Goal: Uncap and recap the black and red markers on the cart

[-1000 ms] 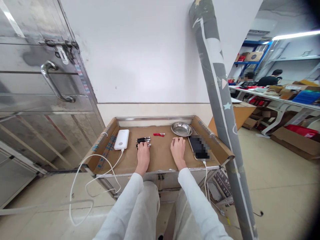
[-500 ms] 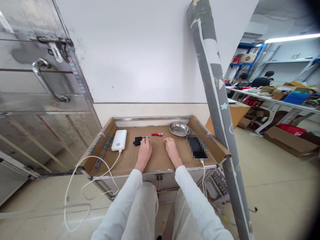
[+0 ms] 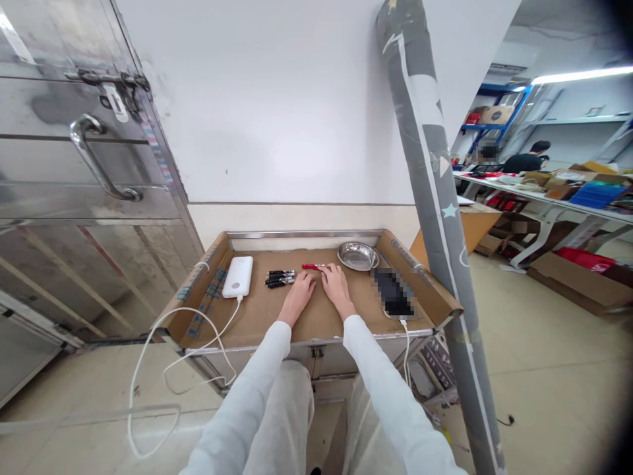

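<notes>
On the cardboard-lined tabletop [image 3: 267,323], my left hand [image 3: 298,295] rests palm down, its fingers loosely stretched and apart from any pen. Several black pens [image 3: 279,278] lie side by side just to its left. My right hand [image 3: 337,289] reaches forward with its fingers extended, and the fingertips meet the right end of a red pen [image 3: 310,266]. That pen lies crosswise beyond both hands, partly covered at its right end. Behind my right hand stands a shallow round steel bowl [image 3: 358,256].
A white power bank [image 3: 238,277] with a cable lies at the left, and a pixelated dark phone [image 3: 394,293] with a cable at the right. Raised cardboard edges border the top. A tall grey roll [image 3: 435,171] leans at the right; a metal door [image 3: 89,218] stands left.
My left hand has moved right, off the black pens, toward the middle. My right hand has shifted slightly forward onto the end of the red pen. The camera view has shifted a little.
</notes>
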Tool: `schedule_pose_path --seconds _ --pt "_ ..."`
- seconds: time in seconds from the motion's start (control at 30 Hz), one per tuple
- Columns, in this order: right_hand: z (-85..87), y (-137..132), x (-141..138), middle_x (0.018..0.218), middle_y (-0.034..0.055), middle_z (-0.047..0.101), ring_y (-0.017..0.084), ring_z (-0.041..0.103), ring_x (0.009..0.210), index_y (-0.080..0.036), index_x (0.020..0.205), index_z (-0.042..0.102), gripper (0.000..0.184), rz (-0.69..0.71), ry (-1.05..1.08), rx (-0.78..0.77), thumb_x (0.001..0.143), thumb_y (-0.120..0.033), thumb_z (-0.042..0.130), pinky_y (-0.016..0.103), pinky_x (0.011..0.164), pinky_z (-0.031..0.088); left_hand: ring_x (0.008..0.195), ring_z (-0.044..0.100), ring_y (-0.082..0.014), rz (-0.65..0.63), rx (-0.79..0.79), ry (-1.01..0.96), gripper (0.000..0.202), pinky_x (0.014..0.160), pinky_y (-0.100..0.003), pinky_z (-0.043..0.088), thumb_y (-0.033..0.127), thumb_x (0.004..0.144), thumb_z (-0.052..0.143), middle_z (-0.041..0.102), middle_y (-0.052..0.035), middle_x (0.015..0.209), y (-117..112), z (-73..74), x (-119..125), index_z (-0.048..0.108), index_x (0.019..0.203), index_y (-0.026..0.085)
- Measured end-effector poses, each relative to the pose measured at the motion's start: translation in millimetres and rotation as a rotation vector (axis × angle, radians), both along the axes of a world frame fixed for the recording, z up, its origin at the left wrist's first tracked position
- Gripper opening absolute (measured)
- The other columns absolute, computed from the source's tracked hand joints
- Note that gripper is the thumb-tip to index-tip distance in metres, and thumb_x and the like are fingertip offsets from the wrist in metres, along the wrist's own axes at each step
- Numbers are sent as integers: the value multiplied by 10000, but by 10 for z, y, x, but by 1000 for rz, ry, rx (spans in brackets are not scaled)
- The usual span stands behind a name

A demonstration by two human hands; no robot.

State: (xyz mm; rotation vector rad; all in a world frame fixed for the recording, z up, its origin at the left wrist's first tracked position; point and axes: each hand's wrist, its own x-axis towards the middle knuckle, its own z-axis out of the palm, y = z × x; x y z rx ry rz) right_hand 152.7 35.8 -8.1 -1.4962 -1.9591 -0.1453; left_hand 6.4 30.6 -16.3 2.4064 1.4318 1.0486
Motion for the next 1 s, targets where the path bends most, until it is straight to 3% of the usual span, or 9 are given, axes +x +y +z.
schedule_pose_path --seconds 0.1,0.23,0.6,0.8,1.0 --pt "1 15 -6 979 100 594 220 508 927 -212 1032 634 249 -40 -39 3 918 -181 416 331 807 406 989 573 -206 -13 -16 -13 120 930 -401 463 153 890 465 578 -77 979 53 -7 2 584 891 171" --pt "-5 -24 -2 943 102 599 229 503 916 -199 948 624 204 -47 -46 -3 929 -223 422 341 802 389 968 582 -197 29 -28 -93 146 920 -400 464 113 879 465 592 -75 979 90 -45 -23 586 936 171" --pt "-24 -77 16 921 82 646 229 535 889 -190 914 639 191 94 57 -32 915 -176 448 354 830 412 939 573 -199 91 -11 -119 170 901 -399 471 105 883 450 590 -69 933 110 -98 -45 607 896 170" --pt "-11 -107 1 915 69 643 214 562 903 -191 879 639 191 231 169 -71 891 -128 459 343 845 448 953 567 -201 79 -5 -85 186 908 -394 463 110 895 433 593 -75 947 102 -70 -44 612 894 163" --pt "-20 -129 -9 904 64 646 205 566 895 -186 876 635 172 283 209 -60 874 -115 479 333 846 451 958 565 -204 81 -6 -85 190 908 -392 456 108 896 433 596 -76 946 87 -44 -40 615 885 161"
